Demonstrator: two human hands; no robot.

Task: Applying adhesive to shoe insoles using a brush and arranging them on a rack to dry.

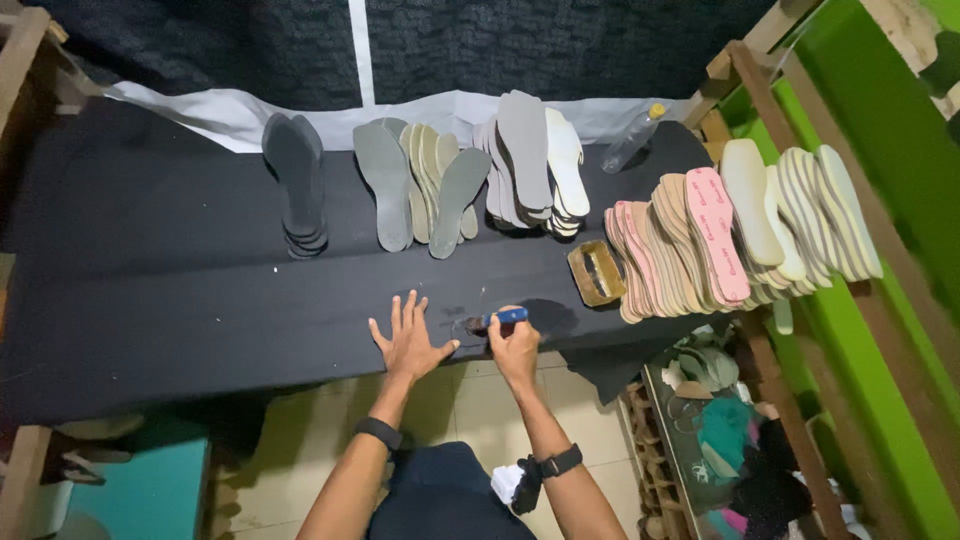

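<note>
Smearing looks the nearest risk in the head view: the right hand (515, 345) has its fingers clenched round a blue-handled tool (503, 318) whose tip rests on the black bench (150, 290) near the front edge, beside a dark patch, and the left hand (408, 338) lies flat just beside it, fingers released and spread. A slip could drag the tool across that hand. The stacked pink insoles (690, 250) lean closely; a knock might topple them.
</note>
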